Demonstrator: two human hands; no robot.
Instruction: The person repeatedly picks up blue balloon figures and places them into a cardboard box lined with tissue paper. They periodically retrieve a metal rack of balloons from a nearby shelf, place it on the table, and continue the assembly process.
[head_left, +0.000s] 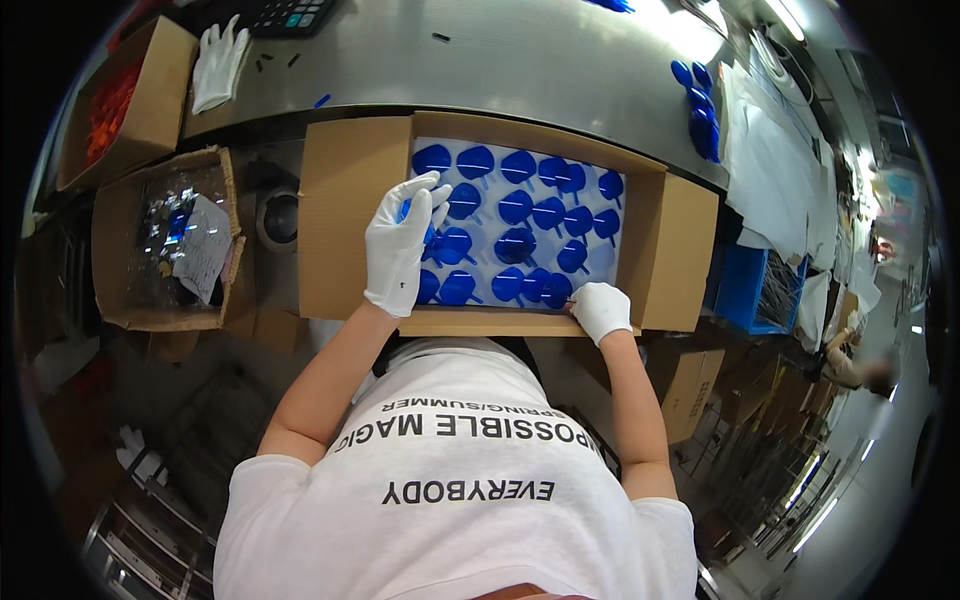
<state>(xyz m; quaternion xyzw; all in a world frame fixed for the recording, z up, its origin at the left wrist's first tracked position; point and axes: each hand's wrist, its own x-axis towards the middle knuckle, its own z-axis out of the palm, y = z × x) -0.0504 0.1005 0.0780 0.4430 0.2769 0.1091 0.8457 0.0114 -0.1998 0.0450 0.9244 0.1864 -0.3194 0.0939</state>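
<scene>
- A metal bench ran along twelve o'clock, beyond an open box.
- In the box, blue lenses lay in rows across most of the layer; what remained could not be told.
- At its nine o'clock, the left hand was half-curled among lenses, its hold unclear.
- Near five o'clock, the right hand was bunched beside a lens, any grip uncertain.
- Dark lettering crossed the shirt; a paper at nine bore unreadable writing.

Displayed, at upper left, a loose white glove beside a dark calculator, near a carton of red pieces. Included a second carton containing paper and, at right, a blue crate near white sheets.
</scene>
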